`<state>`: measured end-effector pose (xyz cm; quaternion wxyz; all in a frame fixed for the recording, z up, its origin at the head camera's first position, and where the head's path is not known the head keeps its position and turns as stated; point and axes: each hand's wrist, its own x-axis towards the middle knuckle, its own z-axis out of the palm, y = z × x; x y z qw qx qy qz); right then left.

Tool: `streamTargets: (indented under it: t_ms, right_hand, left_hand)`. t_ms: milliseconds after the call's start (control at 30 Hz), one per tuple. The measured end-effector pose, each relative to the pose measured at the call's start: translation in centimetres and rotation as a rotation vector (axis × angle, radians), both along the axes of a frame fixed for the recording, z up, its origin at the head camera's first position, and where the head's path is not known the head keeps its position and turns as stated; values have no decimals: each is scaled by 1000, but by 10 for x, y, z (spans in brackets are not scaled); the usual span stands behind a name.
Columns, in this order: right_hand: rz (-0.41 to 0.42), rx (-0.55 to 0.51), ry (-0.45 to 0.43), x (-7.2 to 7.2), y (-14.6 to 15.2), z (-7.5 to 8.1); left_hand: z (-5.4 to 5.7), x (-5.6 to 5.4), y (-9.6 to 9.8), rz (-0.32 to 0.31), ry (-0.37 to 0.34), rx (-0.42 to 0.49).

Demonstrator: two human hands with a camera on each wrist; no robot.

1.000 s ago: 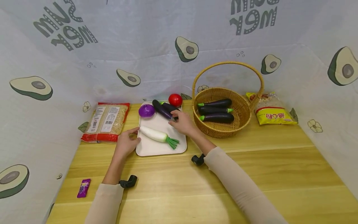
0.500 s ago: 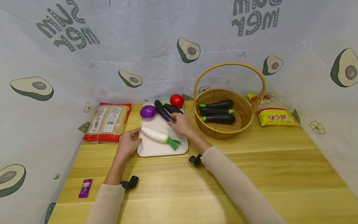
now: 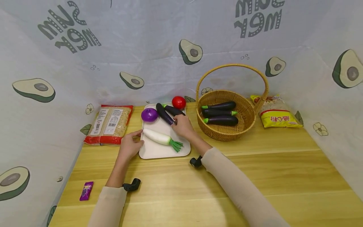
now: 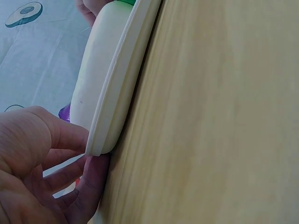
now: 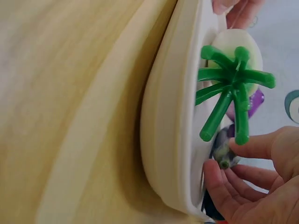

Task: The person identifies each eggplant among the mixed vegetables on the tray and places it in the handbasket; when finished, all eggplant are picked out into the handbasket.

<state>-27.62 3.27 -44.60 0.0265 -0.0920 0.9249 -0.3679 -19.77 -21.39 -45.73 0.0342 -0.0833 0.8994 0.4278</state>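
The left hand has the rim of a white tray pinched between thumb and fingers, which are apart by just the rim's depth. The right hand has its fingers closed on the greyish near end of a dark eggplant, with only that end between them and the thumb; the rest slants away leftward over the tray. Another eggplant lies just beyond the right fingers, with a red tomato farther back and a purple onion off to their left. Between the 2 hands lies a white radish, its tip just beside the left fingers. Right of the right fingers, a wicker basket on the counter holds 3 eggplants. A clear packet with red ends sits beyond and left of the left fingers.
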Motion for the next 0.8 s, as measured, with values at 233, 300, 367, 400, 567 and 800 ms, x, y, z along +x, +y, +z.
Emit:
streamTargets:
  t_ms: [233, 300, 367, 400, 567, 800]
  right_hand:
    - [33, 4, -4, 6, 7, 7]
    - [23, 4, -10, 7, 10, 9]
    - [15, 6, -15, 8, 12, 10]
    - [11, 4, -18, 9, 13, 11]
    - [5, 17, 19, 12, 20, 15]
    - [1, -23, 86, 23, 34, 26]
  left_hand:
    - [0, 1, -1, 19, 0, -9]
    - [0, 1, -1, 18, 2, -11]
    - [0, 0, -2, 16, 5, -15]
    - [0, 0, -2, 15, 7, -19]
    - [-1, 0, -1, 9, 11, -21]
    - [-2, 1, -1, 5, 12, -25]
